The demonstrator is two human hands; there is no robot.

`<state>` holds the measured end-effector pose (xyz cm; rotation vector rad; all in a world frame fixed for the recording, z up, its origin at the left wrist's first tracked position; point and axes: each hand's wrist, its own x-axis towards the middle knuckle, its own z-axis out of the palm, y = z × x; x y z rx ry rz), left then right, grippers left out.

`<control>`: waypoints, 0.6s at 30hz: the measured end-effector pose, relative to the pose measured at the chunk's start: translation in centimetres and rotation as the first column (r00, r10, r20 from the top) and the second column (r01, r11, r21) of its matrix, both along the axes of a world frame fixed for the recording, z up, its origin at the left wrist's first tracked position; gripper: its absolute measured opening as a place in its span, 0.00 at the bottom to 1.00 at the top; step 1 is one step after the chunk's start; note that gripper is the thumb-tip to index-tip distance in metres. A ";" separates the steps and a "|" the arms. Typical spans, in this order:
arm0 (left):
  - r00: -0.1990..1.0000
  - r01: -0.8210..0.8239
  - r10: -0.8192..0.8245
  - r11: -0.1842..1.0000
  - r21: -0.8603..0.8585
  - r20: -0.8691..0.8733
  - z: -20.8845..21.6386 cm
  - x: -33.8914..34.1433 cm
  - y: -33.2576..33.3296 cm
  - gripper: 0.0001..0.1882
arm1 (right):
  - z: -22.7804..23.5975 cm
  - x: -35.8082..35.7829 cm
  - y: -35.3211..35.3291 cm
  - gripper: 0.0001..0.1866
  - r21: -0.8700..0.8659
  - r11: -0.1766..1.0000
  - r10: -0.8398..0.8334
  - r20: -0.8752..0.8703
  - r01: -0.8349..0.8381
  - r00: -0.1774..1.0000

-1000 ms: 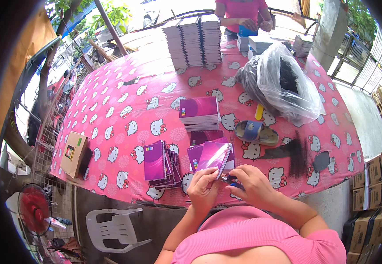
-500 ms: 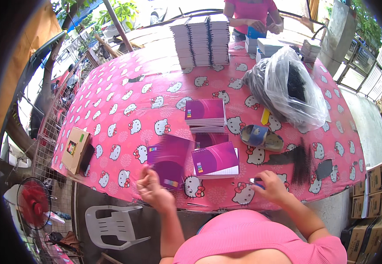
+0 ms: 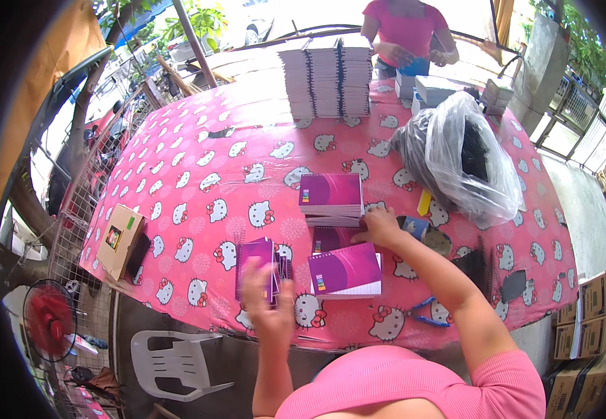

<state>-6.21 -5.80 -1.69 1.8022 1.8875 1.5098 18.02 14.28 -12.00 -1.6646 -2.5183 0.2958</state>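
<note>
My left hand [image 3: 267,297], blurred by motion, is over the near edge of a pile of purple spiral notebooks [image 3: 255,253], its thumb apart from its fingers. My right hand [image 3: 381,228] reaches forward to the right edge of a neat stack of purple notebooks [image 3: 331,190], its fingers apart; whether they touch the stack or the notebook below is unclear. Between my hands, a purple notebook [image 3: 345,269] lies askew on white lined pages, partly covering another purple notebook [image 3: 327,239]. Blue-handled pliers [image 3: 432,318] rest on the table near my right forearm.
Tall stacks of bound pages [image 3: 324,77] stand at the back, near another person [image 3: 408,35] holding something blue. A clear plastic bag [image 3: 463,160] with dark contents sits at right, near black spiral coils [image 3: 483,262]. A brown box [image 3: 120,241] lies at left.
My right hand has left the pliers on the table and moved forward to the notebook stack. The purple notebook that was blurred beside my left hand now lies on the left pile.
</note>
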 end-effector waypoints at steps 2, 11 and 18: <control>0.957 0.170 -0.199 0.975 -0.146 -0.212 0.0 2.7 0.0 0.20 | -0.8 0.0 -0.2 0.31 -0.053 0.999 -0.008 -0.022 0.007 1.000; 0.893 0.344 -0.357 0.934 -0.097 -0.274 -6.8 5.9 0.5 0.07 | -1.4 -0.1 0.0 0.36 -0.154 0.988 0.011 -0.112 -0.029 0.994; 0.879 0.394 -0.419 0.907 -0.151 -0.229 -6.2 5.5 0.5 0.09 | 3.1 2.1 -2.6 0.16 -0.129 0.981 0.029 -0.647 -0.147 0.762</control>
